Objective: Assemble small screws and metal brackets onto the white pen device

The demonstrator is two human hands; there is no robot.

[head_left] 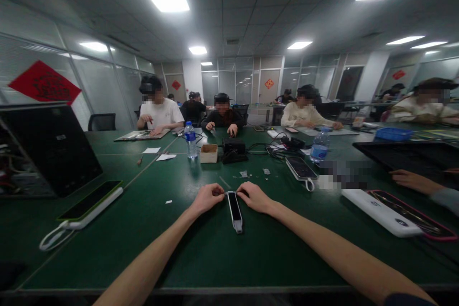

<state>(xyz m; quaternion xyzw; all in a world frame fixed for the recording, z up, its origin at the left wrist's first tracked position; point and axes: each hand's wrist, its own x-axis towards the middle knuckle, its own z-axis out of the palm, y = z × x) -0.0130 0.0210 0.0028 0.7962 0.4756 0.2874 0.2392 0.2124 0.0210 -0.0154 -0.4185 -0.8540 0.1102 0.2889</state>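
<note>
Attention stays on the slim white-and-black device (pixel 234 210), lying flat on the green table (pixel 201 258) straight ahead of me. Its long axis runs from about half past eleven at the far end to half past five at the tapered near end. Taking it as the clock's centre, I have my left hand (pixel 209 197) at ten o'clock and my right hand (pixel 254 196) at two, both sets of fingertips drawn in at the far corners. The right looks slightly nearer, though I cannot tell whether either actually touches. Both hands are curled, thumbs towards fingers; from my view I cannot tell whether they pinch anything. Beyond, small metal pieces (pixel 266 171) lie towards one o'clock, and a paper scrap (pixel 169 202) sits between nine and ten.
</note>
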